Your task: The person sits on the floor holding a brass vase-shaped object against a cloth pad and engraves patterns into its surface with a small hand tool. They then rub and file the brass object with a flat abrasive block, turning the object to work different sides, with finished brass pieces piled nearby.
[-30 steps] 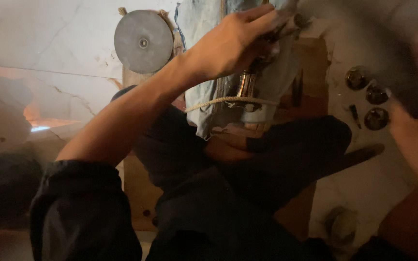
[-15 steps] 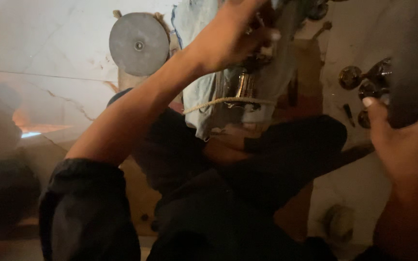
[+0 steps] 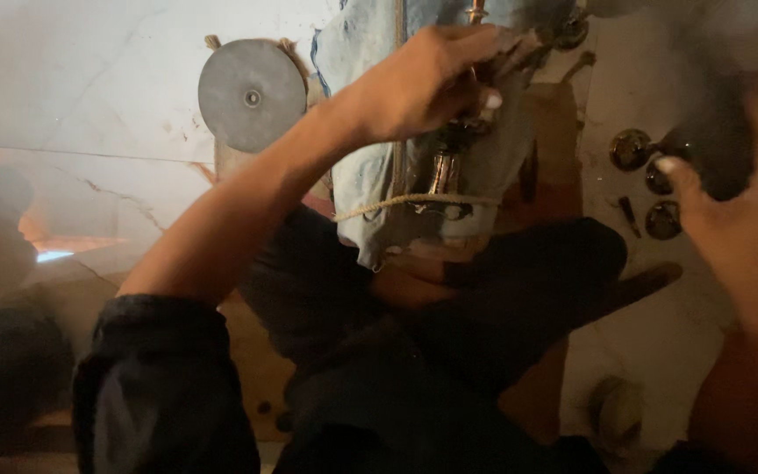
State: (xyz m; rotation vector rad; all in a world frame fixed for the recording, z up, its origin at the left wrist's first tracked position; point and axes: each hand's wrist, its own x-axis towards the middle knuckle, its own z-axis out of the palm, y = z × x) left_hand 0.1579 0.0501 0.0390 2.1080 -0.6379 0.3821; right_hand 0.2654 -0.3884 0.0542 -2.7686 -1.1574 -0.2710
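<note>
Head view puts the brass fitting [image 3: 443, 171] just above centre, wrapped in pale blue cloth [image 3: 370, 167] with a loop of twine [image 3: 396, 204] tied round it. It stands upright between my dark-trousered knees [image 3: 519, 298], with my bare foot [image 3: 414, 283] just below it at six o'clock. My left hand [image 3: 423, 83] grips the top of the bundle at twelve o'clock, fingers [image 3: 475, 92] curled and pinching the cloth-covered upper end of the fitting. I judge this a holding step: steadying the piece while the other hand fetches something. My right hand [image 3: 739, 228] hangs at three o'clock, blurred, fingers spread and holding nothing I can make out, near three round brass caps [image 3: 632, 149] and a small dark screw [image 3: 629, 215] on the floor. A next move would need a firm pinch on one small part without loosening the left grip. A grey grinding disc [image 3: 252, 95] lies at ten o'clock. Everything sits on a pale marble floor [image 3: 72, 105], dimly lit, with an orange glow at nine o'clock.
</note>
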